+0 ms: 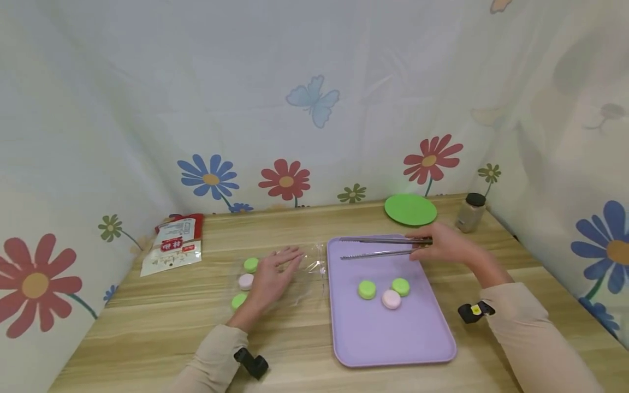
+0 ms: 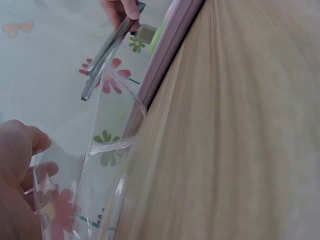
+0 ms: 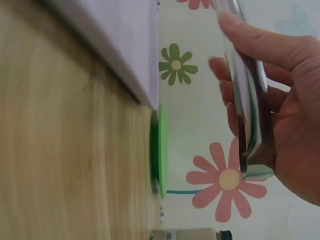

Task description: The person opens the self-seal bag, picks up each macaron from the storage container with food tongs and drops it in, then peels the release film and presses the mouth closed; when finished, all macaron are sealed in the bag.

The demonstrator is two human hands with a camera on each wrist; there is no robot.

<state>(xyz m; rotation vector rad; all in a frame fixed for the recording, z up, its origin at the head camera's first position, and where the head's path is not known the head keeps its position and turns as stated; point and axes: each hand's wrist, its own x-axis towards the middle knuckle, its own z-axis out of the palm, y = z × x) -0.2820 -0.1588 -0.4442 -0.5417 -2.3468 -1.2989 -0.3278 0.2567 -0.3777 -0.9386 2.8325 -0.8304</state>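
In the head view, my left hand (image 1: 269,281) lies over a clear plastic package (image 1: 307,284); in the left wrist view its thumb and fingers hold the package's edge. Two green macarons (image 1: 251,265) and a pink macaron (image 1: 246,281) show beside this hand, in a row. My right hand (image 1: 442,244) grips metal tongs (image 1: 378,254) near their joined end, the arms spread with nothing between the tips. Beneath the tongs is a lilac tray (image 1: 393,341). On the tray sit two green macarons (image 1: 366,290) and one pink macaron (image 1: 391,299).
Behind the tray lies a green round plate (image 1: 410,209), with a dark-lidded jar (image 1: 470,212) to its right. A red and white food pouch (image 1: 174,244) lies at the back left of the wooden table (image 1: 147,322). A flower-printed curtain (image 1: 314,164) hangs behind.
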